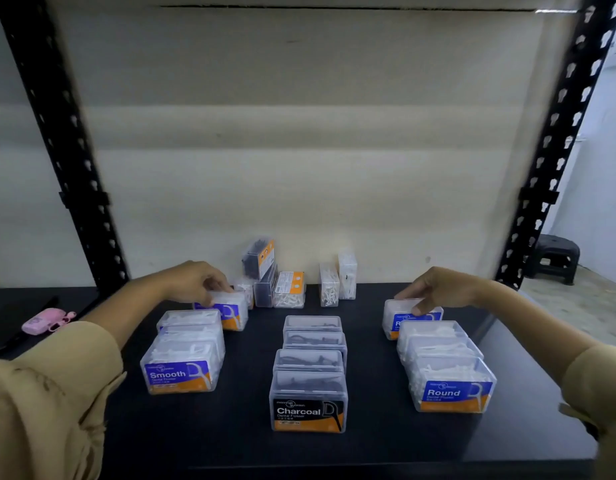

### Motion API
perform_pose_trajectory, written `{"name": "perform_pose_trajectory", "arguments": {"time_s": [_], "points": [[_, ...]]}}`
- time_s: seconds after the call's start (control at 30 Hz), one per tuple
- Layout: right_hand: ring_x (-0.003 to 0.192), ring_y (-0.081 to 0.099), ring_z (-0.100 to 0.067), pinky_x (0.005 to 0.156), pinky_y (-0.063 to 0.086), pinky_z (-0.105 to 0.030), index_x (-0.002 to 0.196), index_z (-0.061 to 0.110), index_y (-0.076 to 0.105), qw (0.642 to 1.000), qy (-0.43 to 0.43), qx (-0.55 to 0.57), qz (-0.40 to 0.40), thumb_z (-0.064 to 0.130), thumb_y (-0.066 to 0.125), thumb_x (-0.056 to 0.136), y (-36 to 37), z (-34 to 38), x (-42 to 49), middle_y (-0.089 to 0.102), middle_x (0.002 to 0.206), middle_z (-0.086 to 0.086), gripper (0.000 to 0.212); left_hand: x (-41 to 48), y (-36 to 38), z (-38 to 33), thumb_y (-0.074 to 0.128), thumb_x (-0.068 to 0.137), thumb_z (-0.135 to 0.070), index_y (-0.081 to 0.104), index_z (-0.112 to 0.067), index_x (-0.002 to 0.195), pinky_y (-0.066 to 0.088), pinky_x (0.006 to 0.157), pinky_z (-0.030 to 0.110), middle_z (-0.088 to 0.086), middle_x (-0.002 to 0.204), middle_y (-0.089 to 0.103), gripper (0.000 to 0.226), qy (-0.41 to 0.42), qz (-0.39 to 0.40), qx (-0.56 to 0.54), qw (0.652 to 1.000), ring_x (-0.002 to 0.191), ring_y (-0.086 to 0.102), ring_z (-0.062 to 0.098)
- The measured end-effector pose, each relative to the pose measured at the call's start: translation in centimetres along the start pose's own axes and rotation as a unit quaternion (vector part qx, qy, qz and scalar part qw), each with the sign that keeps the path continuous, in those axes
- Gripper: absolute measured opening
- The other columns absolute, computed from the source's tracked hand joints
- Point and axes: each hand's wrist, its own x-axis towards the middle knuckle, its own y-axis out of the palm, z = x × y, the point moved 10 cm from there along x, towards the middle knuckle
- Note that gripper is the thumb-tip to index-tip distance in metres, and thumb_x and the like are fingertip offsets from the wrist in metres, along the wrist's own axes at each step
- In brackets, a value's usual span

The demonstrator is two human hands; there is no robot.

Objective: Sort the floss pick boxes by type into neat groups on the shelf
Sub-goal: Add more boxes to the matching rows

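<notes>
Three rows of clear floss pick boxes stand on the dark shelf (368,445). The Smooth row (181,372) is on the left, the Charcoal row (308,407) in the middle, the Round row (452,389) on the right. My left hand (199,282) grips a blue-labelled box (230,311) behind the Smooth row. My right hand (438,289) grips another blue-labelled box (396,322) behind the Round row. Unsorted boxes sit by the back wall: a charcoal box (258,256) stacked on another, a white-pick box (289,289) and two upright clear boxes (337,284).
Black perforated shelf uprights stand at the left (74,174) and right (556,150). A pink gadget (45,322) lies at the shelf's left end. A dark stool (556,258) stands on the floor beyond the right upright.
</notes>
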Motion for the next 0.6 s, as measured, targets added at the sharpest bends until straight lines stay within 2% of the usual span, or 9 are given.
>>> {"name": "perform_pose_trajectory", "arguments": {"time_s": [0.07, 0.2, 0.23, 0.3, 0.37, 0.43, 0.6], "points": [[0.094, 0.065, -0.010, 0.093, 0.050, -0.025, 0.109, 0.019, 0.070, 1.000, 0.005, 0.010, 0.005, 0.003, 0.071, 0.077, 0.0, -0.1, -0.2, 0.073, 0.101, 0.005, 0.036, -0.3, -0.2, 1.1, 0.064, 0.076, 0.001, 0.067, -0.022, 0.109, 0.044, 0.085, 0.019, -0.002, 0.108, 0.067, 0.041, -0.017, 0.007, 0.005, 1.000, 0.099, 0.059, 0.012], [0.100, 0.064, -0.011, 0.097, 0.048, -0.025, 0.107, 0.021, 0.071, 1.000, 0.008, 0.021, 0.013, 0.003, 0.066, 0.081, 0.0, -0.5, -0.5, 0.072, 0.108, 0.004, 0.032, -0.8, -0.5, 2.1, 0.059, 0.077, -0.001, 0.066, -0.026, 0.104, 0.044, 0.076, 0.013, -0.004, 0.101, 0.066, 0.038, -0.036, 0.008, 0.017, 0.999, 0.093, 0.059, 0.010], [0.102, 0.064, -0.011, 0.098, 0.046, -0.026, 0.107, 0.021, 0.071, 1.000, 0.008, 0.023, 0.015, 0.004, 0.063, 0.084, 0.0, -0.5, -0.5, 0.071, 0.109, 0.003, 0.030, -0.8, -0.6, 2.1, 0.058, 0.079, -0.003, 0.066, -0.028, 0.100, 0.044, 0.077, 0.014, -0.004, 0.101, 0.067, 0.033, -0.038, 0.001, 0.014, 0.999, 0.093, 0.059, 0.010], [0.104, 0.062, -0.012, 0.100, 0.044, -0.027, 0.106, 0.021, 0.070, 0.999, 0.010, 0.030, 0.013, 0.007, 0.057, 0.089, -0.1, -0.6, -0.4, 0.070, 0.112, 0.002, 0.026, -0.6, -0.8, 1.9, 0.054, 0.086, -0.012, 0.064, -0.028, 0.099, 0.041, 0.085, 0.019, -0.003, 0.108, 0.066, 0.023, -0.045, -0.028, 0.023, 0.998, 0.097, 0.058, 0.012], [0.104, 0.062, -0.013, 0.100, 0.044, -0.029, 0.106, 0.021, 0.070, 1.000, 0.015, 0.027, 0.004, 0.012, 0.053, 0.093, 0.0, -0.7, -0.2, 0.069, 0.112, 0.003, 0.024, -0.2, -0.4, 1.7, 0.047, 0.094, -0.020, 0.063, -0.022, 0.110, 0.035, 0.089, 0.020, -0.001, 0.119, 0.063, 0.023, -0.053, -0.044, 0.036, 0.997, 0.105, 0.055, 0.014], [0.099, 0.061, -0.011, 0.098, 0.044, -0.029, 0.104, 0.022, 0.070, 1.000, 0.026, 0.009, 0.010, 0.015, 0.049, 0.094, 0.6, -0.7, 0.0, 0.070, 0.106, 0.004, 0.023, 0.3, 0.6, 1.6, 0.041, 0.098, -0.022, 0.061, -0.018, 0.118, 0.033, 0.090, 0.020, 0.001, 0.125, 0.060, 0.029, -0.060, -0.029, 0.038, 0.997, 0.112, 0.053, 0.017], [0.084, 0.058, -0.007, 0.086, 0.044, -0.023, 0.083, 0.026, 0.070, 0.998, 0.049, -0.025, 0.013, 0.013, 0.048, 0.093, 1.1, -0.5, 0.3, 0.066, 0.083, 0.012, 0.027, 0.4, 1.3, 1.9, 0.039, 0.098, -0.019, 0.064, -0.016, 0.107, 0.033, 0.084, 0.020, 0.003, 0.116, 0.063, 0.026, -0.081, 0.002, 0.033, 0.996, 0.097, 0.050, 0.013]]}}
